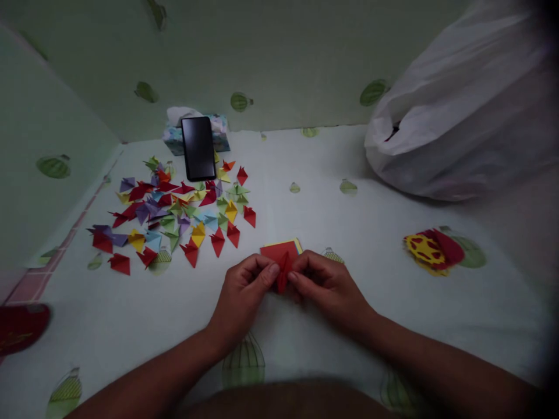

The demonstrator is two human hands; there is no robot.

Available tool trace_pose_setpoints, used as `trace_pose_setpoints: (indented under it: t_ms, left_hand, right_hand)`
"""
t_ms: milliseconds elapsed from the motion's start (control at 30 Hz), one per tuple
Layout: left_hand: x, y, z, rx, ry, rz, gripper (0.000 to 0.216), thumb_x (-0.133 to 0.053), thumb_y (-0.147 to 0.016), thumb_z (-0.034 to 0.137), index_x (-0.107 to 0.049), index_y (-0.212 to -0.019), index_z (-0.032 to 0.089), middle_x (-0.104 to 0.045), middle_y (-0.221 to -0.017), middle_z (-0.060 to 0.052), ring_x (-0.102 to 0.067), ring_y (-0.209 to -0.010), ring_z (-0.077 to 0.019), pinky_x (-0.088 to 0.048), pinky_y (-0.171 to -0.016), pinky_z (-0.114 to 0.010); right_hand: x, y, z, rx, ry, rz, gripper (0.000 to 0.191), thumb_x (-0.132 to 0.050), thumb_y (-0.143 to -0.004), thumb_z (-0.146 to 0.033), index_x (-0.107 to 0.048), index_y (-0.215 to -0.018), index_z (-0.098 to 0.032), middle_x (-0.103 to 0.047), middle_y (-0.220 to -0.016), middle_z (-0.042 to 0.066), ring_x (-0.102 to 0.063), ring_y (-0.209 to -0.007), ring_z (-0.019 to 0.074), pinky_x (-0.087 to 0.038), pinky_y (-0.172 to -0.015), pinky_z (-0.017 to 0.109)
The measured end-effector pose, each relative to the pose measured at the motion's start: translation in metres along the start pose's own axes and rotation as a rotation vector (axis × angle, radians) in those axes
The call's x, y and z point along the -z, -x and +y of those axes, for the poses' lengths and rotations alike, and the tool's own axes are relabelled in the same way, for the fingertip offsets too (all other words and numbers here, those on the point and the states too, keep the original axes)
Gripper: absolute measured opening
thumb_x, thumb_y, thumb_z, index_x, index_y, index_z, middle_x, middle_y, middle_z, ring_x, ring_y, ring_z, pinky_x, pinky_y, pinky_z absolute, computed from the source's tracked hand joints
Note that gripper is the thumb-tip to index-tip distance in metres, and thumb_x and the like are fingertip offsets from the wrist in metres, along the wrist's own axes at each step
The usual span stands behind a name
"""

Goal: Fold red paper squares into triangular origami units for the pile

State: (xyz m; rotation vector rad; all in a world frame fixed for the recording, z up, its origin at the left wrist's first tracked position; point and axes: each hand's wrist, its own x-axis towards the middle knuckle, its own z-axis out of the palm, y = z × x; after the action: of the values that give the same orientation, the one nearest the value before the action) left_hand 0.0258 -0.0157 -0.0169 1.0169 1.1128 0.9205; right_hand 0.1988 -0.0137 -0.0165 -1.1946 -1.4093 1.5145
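Observation:
Between my hands is a small folded piece of red paper [283,272], pointed at the top and creased along its middle. My left hand [247,285] pinches its left edge between thumb and forefinger. On the other side, my right hand [327,285] pinches the right edge the same way. Just behind the folded piece lies a small stack of square paper sheets [275,250], red on top with yellow and a pale edge showing beneath. My fingers hide part of the stack and the lower end of the folded piece.
Many folded paper cranes [174,209] in several colours lie spread at the left. A black phone [198,148] leans on a tissue box [222,139] behind them. Yellow and red cut paper shapes [425,250] lie at right, below a white plastic bag [454,116]. A red object [21,329] sits at far left.

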Motion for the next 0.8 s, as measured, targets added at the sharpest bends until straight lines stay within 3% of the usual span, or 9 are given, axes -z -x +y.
trace_pose_setpoints:
  t_ms: [400,567,667,800]
  left_hand:
    - [-0.0022,-0.0002,-0.0007,-0.006,-0.069,-0.001,0.021,-0.062,-0.088,0.031,-0.058,-0.074,0.017,-0.055,-0.067,0.003,-0.049,-0.064,-0.0108,-0.041,-0.062,-0.023]
    - [-0.0034,-0.0001,0.0006,0.025,-0.086,-0.077,0.023,-0.058,-0.09,0.034,-0.053,-0.075,0.018,-0.055,-0.062,0.002,-0.052,-0.058,-0.0114,-0.041,-0.057,-0.023]
    - [-0.0021,0.0001,0.0004,0.034,-0.163,-0.128,0.022,-0.058,-0.09,0.034,-0.054,-0.075,0.018,-0.058,-0.061,0.002,-0.053,-0.056,-0.0115,-0.041,-0.056,-0.023]
    - [-0.0023,-0.0007,0.0013,0.063,-0.167,-0.141,0.018,-0.063,-0.087,0.034,-0.059,-0.081,0.017,-0.062,-0.064,0.0,-0.055,-0.057,-0.0113,-0.043,-0.056,-0.023]
  right_hand:
    - [-0.0038,0.0013,0.0053,-0.021,-0.005,-0.018,0.025,-0.06,-0.088,-0.029,-0.05,-0.067,-0.019,-0.055,-0.058,-0.002,-0.049,-0.052,0.0102,-0.04,-0.052,0.024]
    - [-0.001,-0.0012,0.0063,-0.073,-0.151,-0.111,0.024,-0.062,-0.089,-0.038,-0.054,-0.077,-0.019,-0.059,-0.061,-0.001,-0.053,-0.053,0.0103,-0.042,-0.051,0.023]
    - [0.0024,-0.0038,0.0044,-0.113,-0.235,-0.082,0.025,-0.063,-0.088,-0.04,-0.054,-0.079,-0.019,-0.06,-0.062,-0.002,-0.053,-0.051,0.0094,-0.043,-0.049,0.022]
    - [0.0034,-0.0041,0.0022,-0.081,-0.146,0.007,0.025,-0.064,-0.088,-0.034,-0.055,-0.071,-0.018,-0.057,-0.059,-0.003,-0.052,-0.048,0.0083,-0.042,-0.047,0.021]
